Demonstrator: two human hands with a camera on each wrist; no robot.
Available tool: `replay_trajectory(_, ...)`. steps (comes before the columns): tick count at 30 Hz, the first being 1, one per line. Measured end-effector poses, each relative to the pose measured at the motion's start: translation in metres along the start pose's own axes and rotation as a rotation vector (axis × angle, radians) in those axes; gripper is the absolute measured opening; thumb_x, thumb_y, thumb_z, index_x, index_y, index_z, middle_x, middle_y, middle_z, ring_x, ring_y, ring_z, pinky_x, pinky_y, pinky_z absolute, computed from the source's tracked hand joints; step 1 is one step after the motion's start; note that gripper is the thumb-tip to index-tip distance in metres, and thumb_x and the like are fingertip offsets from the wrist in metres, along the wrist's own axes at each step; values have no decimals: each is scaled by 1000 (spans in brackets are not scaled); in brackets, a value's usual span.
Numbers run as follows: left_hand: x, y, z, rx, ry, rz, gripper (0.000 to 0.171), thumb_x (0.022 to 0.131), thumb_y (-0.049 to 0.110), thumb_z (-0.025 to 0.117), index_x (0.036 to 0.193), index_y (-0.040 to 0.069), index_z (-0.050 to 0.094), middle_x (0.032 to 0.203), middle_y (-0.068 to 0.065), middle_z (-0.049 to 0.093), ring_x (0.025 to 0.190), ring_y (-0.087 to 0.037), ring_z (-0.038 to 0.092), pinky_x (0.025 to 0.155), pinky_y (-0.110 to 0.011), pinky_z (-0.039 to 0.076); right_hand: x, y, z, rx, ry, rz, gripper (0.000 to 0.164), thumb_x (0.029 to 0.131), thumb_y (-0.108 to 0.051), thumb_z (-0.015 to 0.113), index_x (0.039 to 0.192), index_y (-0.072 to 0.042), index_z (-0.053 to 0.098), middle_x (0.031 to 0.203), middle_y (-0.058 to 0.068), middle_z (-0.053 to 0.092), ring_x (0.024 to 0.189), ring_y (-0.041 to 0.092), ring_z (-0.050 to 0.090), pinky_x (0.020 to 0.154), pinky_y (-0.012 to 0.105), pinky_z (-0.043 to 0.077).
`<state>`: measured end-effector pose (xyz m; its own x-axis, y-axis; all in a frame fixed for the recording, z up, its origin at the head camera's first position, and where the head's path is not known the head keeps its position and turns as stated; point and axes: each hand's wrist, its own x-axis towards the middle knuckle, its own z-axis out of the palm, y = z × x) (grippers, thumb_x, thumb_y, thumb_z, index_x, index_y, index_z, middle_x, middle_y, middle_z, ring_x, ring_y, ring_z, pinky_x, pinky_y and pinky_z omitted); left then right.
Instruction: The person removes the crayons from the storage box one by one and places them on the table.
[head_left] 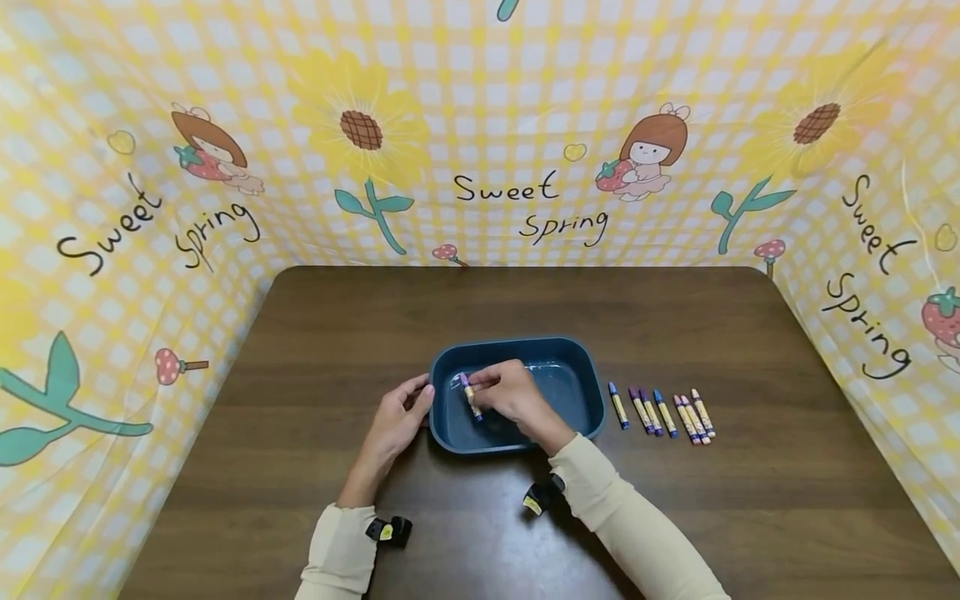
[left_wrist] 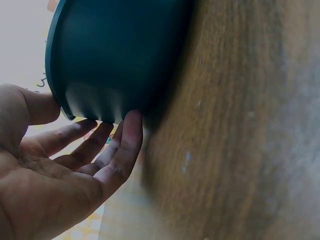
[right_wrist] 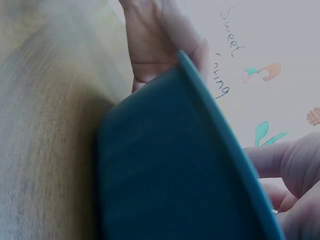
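A dark blue-green rectangular container (head_left: 517, 451) stands on the table. Over its inside, my right hand (head_left: 513, 396) pinches a purple-tipped crayon (head_left: 472, 398) with a cream wrapper between thumb and fingers. Whether the crayon touches the container's floor I cannot tell. My left hand (head_left: 397, 417) holds the container's left end, thumb at the rim and fingertips against the outer wall, as the left wrist view shows. In the right wrist view the container's wall (right_wrist: 165, 160) hides the crayon and part of my right hand (right_wrist: 295, 185).
Right of the container lie several crayons in a loose row: a blue one (head_left: 618, 406), purple ones (head_left: 645, 411), another blue one (head_left: 665, 414), pink ones (head_left: 686, 419) and a pale one (head_left: 702, 412). A patterned yellow cloth (head_left: 517, 100) walls the brown table (head_left: 360, 308) behind and on both sides.
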<state>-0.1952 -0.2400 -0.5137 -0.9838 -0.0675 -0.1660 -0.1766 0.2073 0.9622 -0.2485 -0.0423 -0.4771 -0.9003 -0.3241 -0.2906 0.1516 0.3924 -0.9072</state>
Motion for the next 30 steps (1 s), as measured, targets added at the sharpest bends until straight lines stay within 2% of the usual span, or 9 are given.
replay_trajectory(6,0,-1,0,-21,-3,17,41,107,13,51,145,-5,51,130,-29,62,100,-21,66,73,-17,56,-6,-2,-11,62,10,30,24,90,-6,76,114,-5,77,110,11,76,90,19,68,89,38,60)
replay_trajectory(11,1,0,-1,-16,3,14,41,107,12,51,145,-5,51,130,-28,63,96,-15,65,73,-18,56,-12,-3,-20,135,36,14,25,90,-7,76,115,-4,76,110,11,76,91,19,69,89,37,60)
replay_trajectory(21,0,0,-1,-8,-6,10,41,107,12,50,144,-5,51,129,-28,63,95,-15,65,73,-18,56,-27,2,-44,236,79,-40,31,88,-2,75,119,0,73,111,16,73,91,18,69,87,35,61)
replay_trajectory(25,-1,0,-1,-7,2,14,41,107,12,51,143,-6,51,128,-29,63,93,-13,64,71,-18,56,-31,2,-54,272,89,-76,35,88,0,74,123,4,70,113,19,72,90,14,68,83,30,61)
replay_trajectory(30,-1,1,-1,-13,5,6,41,107,13,51,144,-4,51,129,-28,63,97,-17,65,72,-18,56,-36,4,-67,292,108,-99,38,88,0,73,124,8,67,111,18,73,88,10,67,78,23,59)
